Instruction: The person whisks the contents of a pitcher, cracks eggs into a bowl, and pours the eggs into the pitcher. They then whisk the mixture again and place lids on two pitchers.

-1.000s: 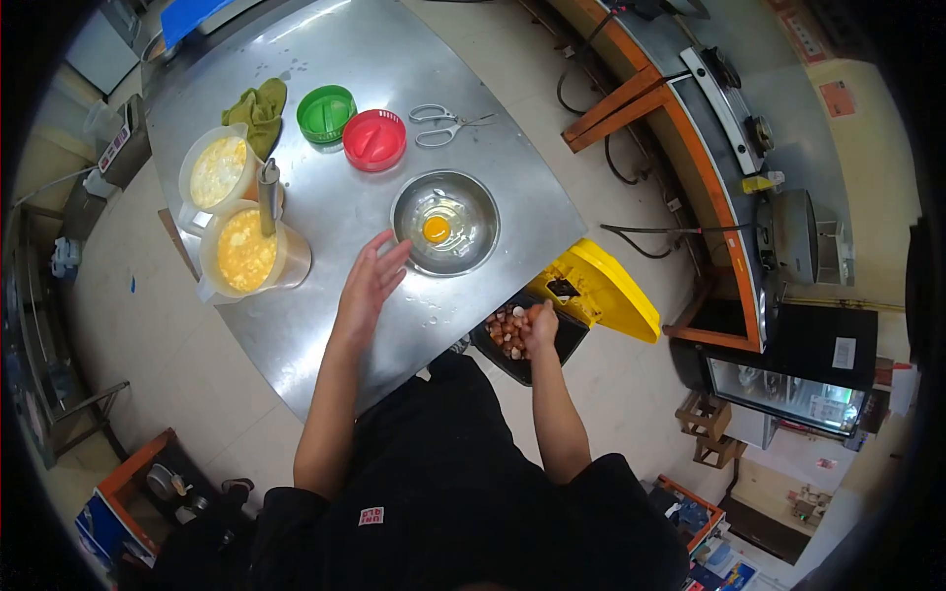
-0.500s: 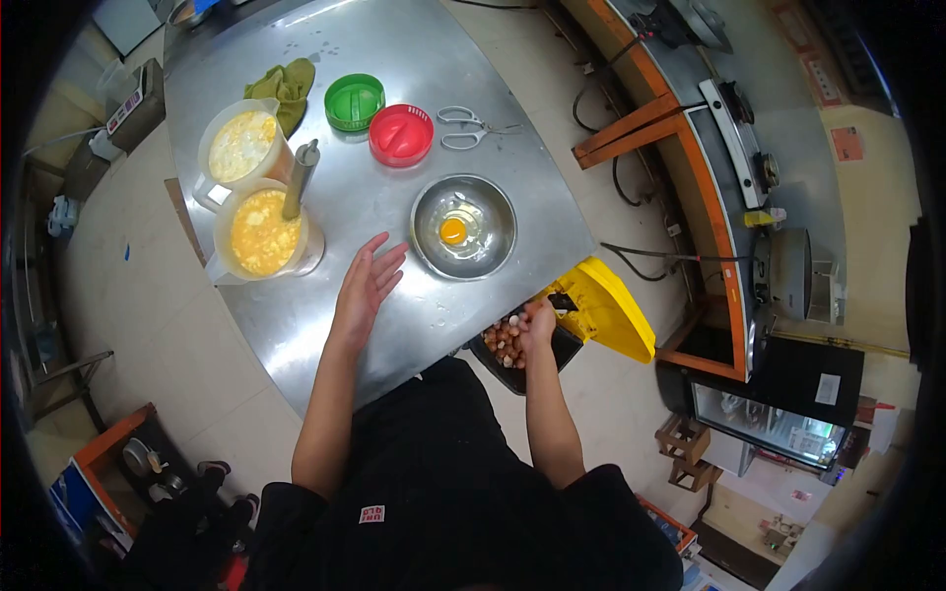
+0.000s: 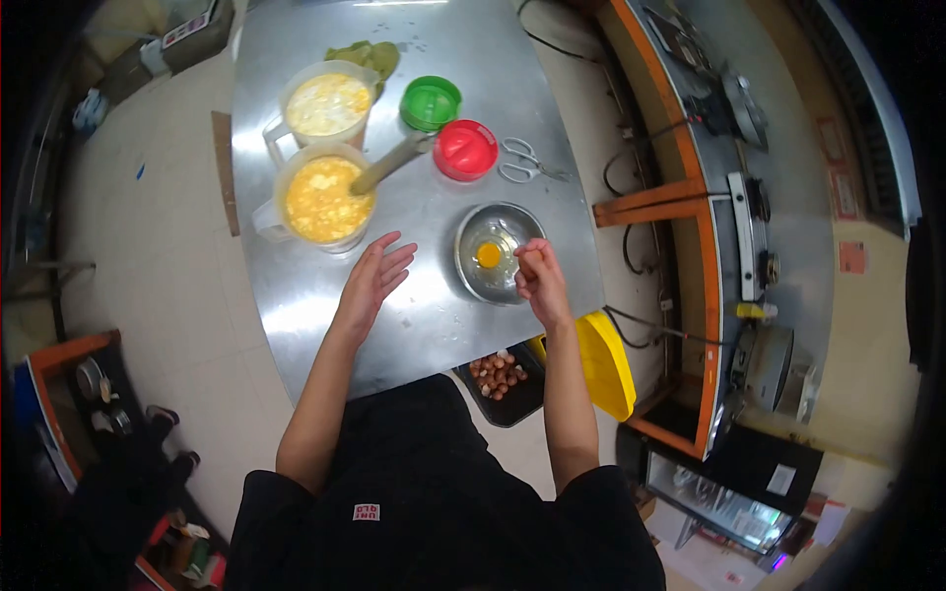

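My left hand [image 3: 371, 282] hovers over the steel table between the jugs and the bowl, with its fingers stretched out and nothing in it. My right hand [image 3: 540, 281] is at the near right rim of the steel bowl [image 3: 473, 281]. Its fingers are curled in, and whatever they may hold is hidden. One raw egg, its yolk [image 3: 488, 255] whole, lies in the bowl. To the left stand a jug of beaten egg [image 3: 330, 197] with a stick-like blender [image 3: 392, 163] leaning in it and a second egg-filled jug [image 3: 328, 104].
A black bin [image 3: 512, 406] of brown eggshells [image 3: 496, 374] sits below the table's near edge, its yellow lid [image 3: 603, 364] tilted open. A green lid [image 3: 431, 103], a red lid [image 3: 466, 151], scissors [image 3: 527, 163] and a green cloth [image 3: 367, 57] lie on the table.
My right hand has come up from the eggshell bin to the bowl's rim. My left hand stays open in about the same place. The camera view has shifted, and the blender leans further right.
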Available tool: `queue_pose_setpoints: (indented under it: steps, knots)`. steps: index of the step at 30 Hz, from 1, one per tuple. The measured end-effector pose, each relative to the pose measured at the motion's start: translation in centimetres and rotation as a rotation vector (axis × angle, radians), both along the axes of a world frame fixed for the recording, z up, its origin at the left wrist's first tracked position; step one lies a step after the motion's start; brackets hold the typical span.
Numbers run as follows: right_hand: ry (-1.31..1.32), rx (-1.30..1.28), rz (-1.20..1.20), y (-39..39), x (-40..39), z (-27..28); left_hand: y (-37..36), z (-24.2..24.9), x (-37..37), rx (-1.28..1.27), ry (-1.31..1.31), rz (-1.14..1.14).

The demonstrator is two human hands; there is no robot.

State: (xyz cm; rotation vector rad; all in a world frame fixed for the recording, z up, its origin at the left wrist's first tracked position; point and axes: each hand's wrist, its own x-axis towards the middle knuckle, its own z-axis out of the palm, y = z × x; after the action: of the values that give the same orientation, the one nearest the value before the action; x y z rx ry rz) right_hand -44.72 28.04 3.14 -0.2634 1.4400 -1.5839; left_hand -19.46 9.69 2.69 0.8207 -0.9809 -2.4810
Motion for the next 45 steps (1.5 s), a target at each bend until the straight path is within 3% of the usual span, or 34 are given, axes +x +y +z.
queue_pose_setpoints:
  steps: [3,6,11,14,19,23,31,34,37,40,45]
  knots:
    - [0.161,0.237,0.131,-1.2,-1.0,-1.6,-0.3,-0.5,2.0,-0.021,-0.033,0.038]
    - [0.806,0.318,0.229,-1.1,-2.5,-6.4,0.0,-1.9,4.6,-0.044,-0.114,0.049]
    - [1.109,0.483,0.344,-1.6,-2.2,-6.9,1.2,-6.4,9.3,-0.109,-0.301,0.132]
    - [1.125,0.519,0.429,-1.5,-2.2,-7.8,1.3,-8.4,11.4,-0.219,-0.425,0.15]
    - [1.045,0.554,0.498,-1.7,-2.4,-8.4,1.0,-10.2,12.8,-0.178,-0.376,0.226]
    - [1.151,0.612,0.491,-1.7,-2.0,-7.5,0.6,-11.4,13.0,-0.144,-0.344,0.275]
    - [1.378,0.691,0.529,-2.6,0.1,3.4,0.3,-11.4,13.1,-0.099,-0.331,0.282]
    - [1.403,0.792,0.479,-3.1,0.6,4.6,-0.1,-11.7,13.2,-0.068,-0.333,0.276]
    - [1.377,0.789,0.477,-3.1,-0.3,-0.5,-0.2,-11.8,12.9,-0.048,-0.348,0.265]
    - [1.222,0.673,0.306,-1.3,-1.8,-2.8,-0.2,-11.3,12.9,-0.065,-0.375,0.252]
    - [1.077,0.693,0.143,8.9,0.0,1.8,0.1,-12.0,13.0,-0.118,-0.379,0.223]
